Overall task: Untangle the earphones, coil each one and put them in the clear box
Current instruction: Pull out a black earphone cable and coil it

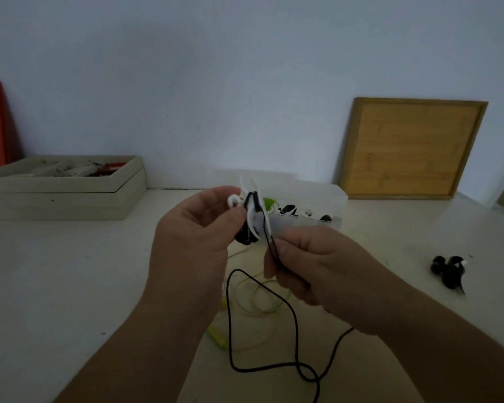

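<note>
The likeliest trouble from here is a hard pull: the black cable (229,321) hangs down from the hands and crosses itself in a loose loop on the near part of the table (70,271), and drawing it taut before that crossing is opened would probably cinch it into a knot or tighten it round the white loops in the bundle (252,216). The slack also lies over the yellow-green earphone (217,336) spread on the table under the hands, so lifting or dragging the black one could snag the thin green cord and pull the two together. A loosened pinch could let the bundle spring apart. Both hands are raised above the table at mid-scene, in front of the clear box (303,223), which sits just beyond them and already holds some coiled pieces. The left hand (198,228) has fingers and thumb curled round the mixed white and black bundle, palm turned to the right. The right hand (309,266), just right of it and slightly nearer, pinches the black cable between thumb and fingers a little below the bundle, the other fingers curled in. A coiled black earphone (448,271) lies well apart on the right of the table
</note>
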A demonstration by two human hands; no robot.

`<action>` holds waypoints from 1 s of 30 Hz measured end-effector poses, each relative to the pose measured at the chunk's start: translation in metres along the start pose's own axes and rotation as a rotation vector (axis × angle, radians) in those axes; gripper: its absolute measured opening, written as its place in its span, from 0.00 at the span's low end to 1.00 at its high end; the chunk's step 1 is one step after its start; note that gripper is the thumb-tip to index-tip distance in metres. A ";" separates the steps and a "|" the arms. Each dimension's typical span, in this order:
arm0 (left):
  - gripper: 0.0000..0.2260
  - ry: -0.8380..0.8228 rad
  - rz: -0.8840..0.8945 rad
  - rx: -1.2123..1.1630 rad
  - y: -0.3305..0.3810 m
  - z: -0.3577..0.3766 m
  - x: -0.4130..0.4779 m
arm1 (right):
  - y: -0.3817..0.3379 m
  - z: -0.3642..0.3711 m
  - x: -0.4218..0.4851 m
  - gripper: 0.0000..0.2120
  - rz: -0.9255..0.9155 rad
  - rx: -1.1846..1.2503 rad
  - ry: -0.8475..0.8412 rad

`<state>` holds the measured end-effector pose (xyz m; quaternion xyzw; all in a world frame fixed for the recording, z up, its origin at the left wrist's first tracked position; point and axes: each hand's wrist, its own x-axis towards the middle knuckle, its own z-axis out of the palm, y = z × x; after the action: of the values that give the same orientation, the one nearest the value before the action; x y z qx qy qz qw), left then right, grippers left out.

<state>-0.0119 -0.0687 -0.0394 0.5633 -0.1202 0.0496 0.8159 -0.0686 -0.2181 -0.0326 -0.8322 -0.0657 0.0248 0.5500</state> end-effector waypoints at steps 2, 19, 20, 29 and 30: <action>0.08 0.045 0.028 0.060 -0.001 0.000 -0.001 | -0.001 0.001 0.000 0.18 -0.028 -0.061 0.035; 0.05 0.120 0.087 0.165 -0.002 0.002 -0.003 | -0.004 -0.008 -0.008 0.15 0.020 -0.019 -0.218; 0.04 0.121 0.039 0.107 -0.003 0.001 -0.001 | -0.003 -0.007 -0.008 0.15 0.029 -0.031 -0.217; 0.07 0.047 0.207 0.353 0.000 0.003 -0.008 | -0.010 -0.010 -0.011 0.16 -0.025 0.045 -0.266; 0.07 0.037 0.253 0.409 0.000 0.003 -0.008 | -0.011 -0.011 -0.011 0.16 -0.034 0.058 -0.253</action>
<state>-0.0202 -0.0710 -0.0410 0.6962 -0.1625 0.1852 0.6742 -0.0792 -0.2253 -0.0182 -0.8050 -0.1477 0.1222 0.5615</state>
